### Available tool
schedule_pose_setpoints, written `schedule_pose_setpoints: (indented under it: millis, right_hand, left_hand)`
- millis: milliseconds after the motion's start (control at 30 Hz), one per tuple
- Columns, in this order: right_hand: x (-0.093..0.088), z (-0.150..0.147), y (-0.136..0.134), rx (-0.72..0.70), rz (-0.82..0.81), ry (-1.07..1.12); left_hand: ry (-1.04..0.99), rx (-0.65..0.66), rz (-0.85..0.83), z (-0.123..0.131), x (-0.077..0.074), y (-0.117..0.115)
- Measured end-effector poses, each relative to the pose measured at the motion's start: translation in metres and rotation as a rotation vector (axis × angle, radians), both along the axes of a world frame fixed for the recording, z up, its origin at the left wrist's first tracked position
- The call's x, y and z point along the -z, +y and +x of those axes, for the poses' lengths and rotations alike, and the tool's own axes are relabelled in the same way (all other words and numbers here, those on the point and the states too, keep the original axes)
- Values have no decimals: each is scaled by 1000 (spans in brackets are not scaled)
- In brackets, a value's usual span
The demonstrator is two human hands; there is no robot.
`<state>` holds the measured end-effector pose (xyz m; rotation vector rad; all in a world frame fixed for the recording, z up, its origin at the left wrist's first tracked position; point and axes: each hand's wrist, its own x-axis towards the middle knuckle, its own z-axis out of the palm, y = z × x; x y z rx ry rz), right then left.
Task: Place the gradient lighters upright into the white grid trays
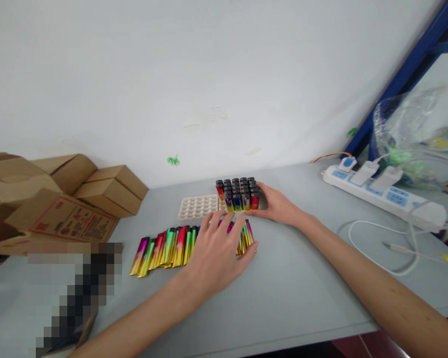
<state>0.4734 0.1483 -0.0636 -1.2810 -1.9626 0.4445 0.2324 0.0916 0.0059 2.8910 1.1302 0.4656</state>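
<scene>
Upright lighters (237,203) with black tops and shiny coloured bodies stand packed in rows at the right part of a pale tray with round holes (198,206). My right hand (278,204) curves round the right side of this block, thumb at the front and fingers behind, gripping the tray's end. Loose lighters (168,248), gold fading to red, green or purple, lie side by side in a row in front of the tray. Over the right part of that row my left hand (218,248) is spread, palm down, covering several of them. Whether its fingertips touch any is unclear.
Cardboard boxes (108,191) stand at the left, one with an open printed flap (65,219). A white power strip (384,191) with plugs lies at the right, and a loose white cable (358,258) loops near my right forearm. The wall is behind the grey table (302,298).
</scene>
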Motion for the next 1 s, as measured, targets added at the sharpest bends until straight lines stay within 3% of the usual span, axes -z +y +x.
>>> schedule_pose_setpoints:
  millis: [367, 467, 600, 700, 800, 1000]
  right_hand:
    - [5, 2, 2, -11, 31, -12]
    - [5, 2, 2, -6, 20, -1]
    - [4, 1, 1, -6, 15, 4]
    - [3, 1, 0, 5, 5, 1]
    - [1, 0, -2, 16, -4, -19]
    - [-3, -1, -4, 20, -29, -13]
  left_hand:
    - [16, 199, -164, -4, 17, 20]
    - [-124, 247, -172, -8, 13, 20]
    - [-398, 234, -202, -16, -6, 10]
    - [-667, 189, -346, -21, -14, 3]
    - [-847, 145, -543, -23, -13, 2]
    - [-1063, 61, -741, -22, -5, 12]
